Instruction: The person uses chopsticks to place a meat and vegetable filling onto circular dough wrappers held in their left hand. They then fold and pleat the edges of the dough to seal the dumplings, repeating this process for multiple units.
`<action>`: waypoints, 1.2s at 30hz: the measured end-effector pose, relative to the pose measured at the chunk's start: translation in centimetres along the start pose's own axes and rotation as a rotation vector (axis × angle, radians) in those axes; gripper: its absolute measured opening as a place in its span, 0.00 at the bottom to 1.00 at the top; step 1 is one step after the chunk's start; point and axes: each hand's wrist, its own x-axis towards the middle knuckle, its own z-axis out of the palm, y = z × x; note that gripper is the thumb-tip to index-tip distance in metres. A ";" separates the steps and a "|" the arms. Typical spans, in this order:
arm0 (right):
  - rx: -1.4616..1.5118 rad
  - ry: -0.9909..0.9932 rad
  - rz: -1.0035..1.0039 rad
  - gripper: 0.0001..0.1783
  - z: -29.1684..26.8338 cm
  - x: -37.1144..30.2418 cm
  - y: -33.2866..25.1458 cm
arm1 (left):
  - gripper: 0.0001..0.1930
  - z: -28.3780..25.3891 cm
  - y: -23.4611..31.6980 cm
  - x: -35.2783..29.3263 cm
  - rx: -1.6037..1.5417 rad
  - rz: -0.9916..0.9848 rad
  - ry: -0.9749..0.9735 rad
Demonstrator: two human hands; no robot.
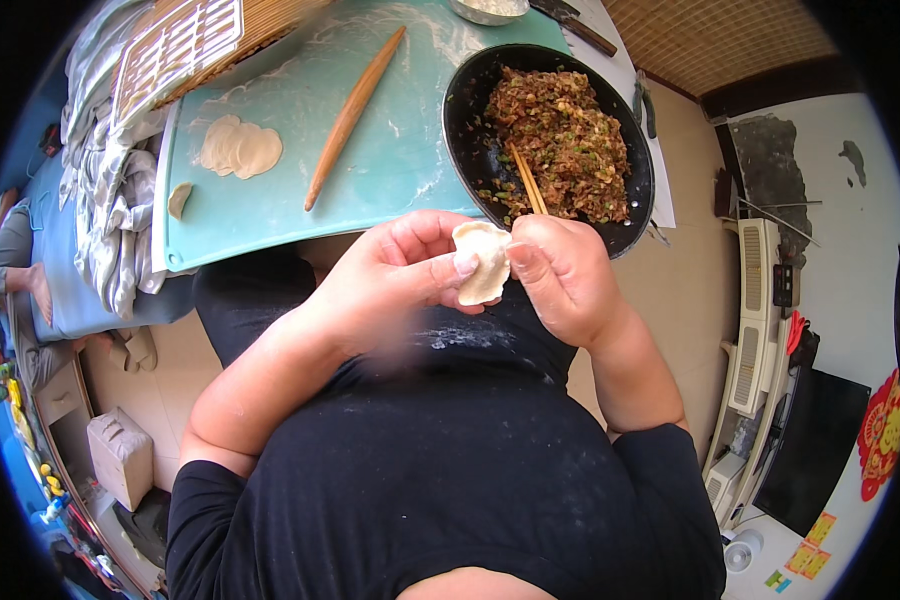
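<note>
My left hand [405,265] pinches a pale, floury folded dumpling [482,262] in front of my body, its thumb lying across the near face. Curled in from the other side, my right hand [568,275] has its thumb and forefinger at the dumpling's right edge. Just beyond it, wooden chopsticks [528,180] stand in the chopped meat and green vegetable filling [570,140] of a black pan [462,150]; their near ends are hidden behind my right hand. Overlapping round wrappers [242,148] lie on the floured turquoise mat [270,215], with a single half-moon dumpling [179,200] near its left edge.
A wooden rolling pin [355,118] lies slantwise on the mat. Behind it are a bowl of flour [490,8] and a knife handle [590,35]. At the far left a white plastic rack [175,60] rests on a woven tray, beside crumpled cloth [110,215].
</note>
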 end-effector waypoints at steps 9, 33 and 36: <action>-0.022 0.050 -0.021 0.11 0.6 0.3 0.2 | 0.16 0.0 0.1 -0.3 0.033 0.013 0.042; -0.037 0.072 -0.025 0.12 0.5 0.0 0.0 | 0.20 -3.3 -0.2 -1.4 0.193 0.164 0.198; -0.047 0.176 0.060 0.09 -0.3 -1.1 0.4 | 0.19 -6.3 2.1 -3.9 0.434 0.267 0.526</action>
